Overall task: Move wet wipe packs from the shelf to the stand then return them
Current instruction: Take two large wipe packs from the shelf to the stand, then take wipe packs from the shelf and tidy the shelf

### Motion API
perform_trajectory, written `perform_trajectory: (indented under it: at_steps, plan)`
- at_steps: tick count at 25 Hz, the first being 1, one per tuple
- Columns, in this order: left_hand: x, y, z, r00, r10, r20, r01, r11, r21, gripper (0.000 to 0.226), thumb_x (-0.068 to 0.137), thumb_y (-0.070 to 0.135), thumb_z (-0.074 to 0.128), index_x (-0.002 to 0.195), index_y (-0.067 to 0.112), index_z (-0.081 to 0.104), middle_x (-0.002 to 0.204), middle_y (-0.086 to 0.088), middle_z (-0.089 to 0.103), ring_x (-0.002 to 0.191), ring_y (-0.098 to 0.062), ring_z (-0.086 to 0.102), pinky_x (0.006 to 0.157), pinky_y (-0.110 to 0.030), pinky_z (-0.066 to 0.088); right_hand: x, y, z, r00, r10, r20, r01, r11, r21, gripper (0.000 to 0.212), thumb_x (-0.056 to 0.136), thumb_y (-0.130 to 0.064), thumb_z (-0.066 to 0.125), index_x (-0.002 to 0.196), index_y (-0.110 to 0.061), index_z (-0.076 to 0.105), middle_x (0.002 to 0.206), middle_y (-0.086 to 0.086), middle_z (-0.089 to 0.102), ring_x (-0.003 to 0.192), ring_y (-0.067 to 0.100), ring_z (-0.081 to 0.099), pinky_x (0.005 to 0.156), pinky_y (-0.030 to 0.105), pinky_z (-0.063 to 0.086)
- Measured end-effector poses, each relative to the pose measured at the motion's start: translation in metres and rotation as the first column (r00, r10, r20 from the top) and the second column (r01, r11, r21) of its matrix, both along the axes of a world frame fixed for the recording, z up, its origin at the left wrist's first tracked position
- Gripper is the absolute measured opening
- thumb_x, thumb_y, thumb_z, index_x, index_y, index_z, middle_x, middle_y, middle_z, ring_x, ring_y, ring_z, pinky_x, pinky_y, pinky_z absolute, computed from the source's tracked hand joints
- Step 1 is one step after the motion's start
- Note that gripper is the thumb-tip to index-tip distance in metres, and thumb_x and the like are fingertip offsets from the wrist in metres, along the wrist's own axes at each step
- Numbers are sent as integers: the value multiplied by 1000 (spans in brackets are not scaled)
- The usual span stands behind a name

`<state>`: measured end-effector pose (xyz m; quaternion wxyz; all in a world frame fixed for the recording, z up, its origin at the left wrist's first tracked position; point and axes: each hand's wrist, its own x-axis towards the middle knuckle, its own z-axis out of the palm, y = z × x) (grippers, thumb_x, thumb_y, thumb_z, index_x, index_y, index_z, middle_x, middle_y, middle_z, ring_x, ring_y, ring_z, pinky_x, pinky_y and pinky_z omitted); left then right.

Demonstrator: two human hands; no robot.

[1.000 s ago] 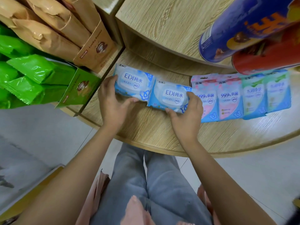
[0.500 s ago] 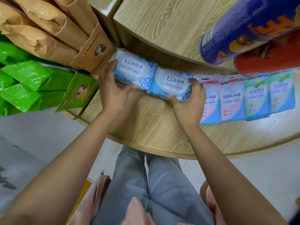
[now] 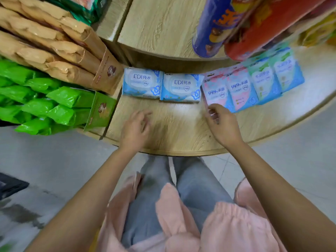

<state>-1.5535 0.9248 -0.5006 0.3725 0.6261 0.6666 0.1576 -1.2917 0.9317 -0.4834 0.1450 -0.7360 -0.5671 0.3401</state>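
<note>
While left hand (image 3: 134, 128) and right hand (image 3: 222, 124) hover empty, fingers (image 3: 143, 115) slack, short of two blue-and-white plastic wipe packs (image 3: 141, 82), set-down looks done; next, a regrip.

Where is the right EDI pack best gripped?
Probably by its near long edge, coming from the front. The right EDI pack lies face up, the left EDI pack and a pink pack close beside it, so only that edge is free.
</note>
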Motion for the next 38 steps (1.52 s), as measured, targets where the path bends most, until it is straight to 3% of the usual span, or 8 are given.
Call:
perform_trajectory:
  at_steps: [2,5,11,16,21,24,31,38]
  plan:
    - [18,-6,7,957,-287,43,290,955,-69,27,89,3,54,113,9,63,108,-9,67,95,-26,64,85,-33,49,8,-39,10,999,25,48,-23,998,-53,27,91,-19,56,115,-8,59,104,11,65,87,25,63,78,33,47]
    - [64,-11,27,727,-683,-68,683,730,-22,27,90,6,52,115,11,64,115,-8,66,104,-26,62,86,-30,44,24,-118,22,992,9,128,11,988,-155,27,93,-20,50,116,-9,58,111,13,64,91,31,62,77,38,51]
    - [220,-45,66,232,-953,-194,972,224,65,33,92,16,48,124,17,57,123,-6,60,112,-26,57,85,-32,43,77,-272,47,905,-375,202,420,867,-269,33,95,-26,47,127,-18,52,126,5,59,109,26,58,87,32,46]
    - [388,-131,94,-94,-966,-240,987,-121,101,36,95,22,46,131,23,49,131,0,55,113,-24,56,88,-33,45,152,-395,57,702,-692,167,710,663,-237,32,94,-24,49,126,-22,53,124,-1,61,106,17,59,84,26,41]
    - [522,-253,100,-391,-883,-261,900,-426,90,36,94,20,46,130,24,50,129,3,56,116,-21,54,90,-29,41,253,-510,74,608,-722,330,788,599,-143,34,94,-27,48,127,-23,54,129,-2,59,118,22,52,96,33,38]
    - [573,-312,95,-519,-832,-194,844,-535,34,36,94,22,47,130,26,50,127,5,56,114,-16,56,90,-27,42,324,-562,98,499,-792,350,856,514,-58,35,94,-24,48,128,-19,54,132,0,58,119,24,52,98,34,38]
    - [750,-399,90,-667,-729,-158,733,-679,42,35,95,20,46,129,26,51,130,9,54,116,-12,53,91,-22,38,478,-638,122,263,-888,377,948,310,68,34,94,-21,49,126,-15,56,127,3,61,113,25,57,96,39,42]
    - [1000,-487,151,-741,-618,-262,585,-786,199,36,96,20,47,131,24,51,132,7,53,117,-14,53,90,-23,39,598,-690,143,-93,-947,306,987,-48,153,30,88,-20,57,117,-13,63,113,5,68,97,27,65,85,37,50]
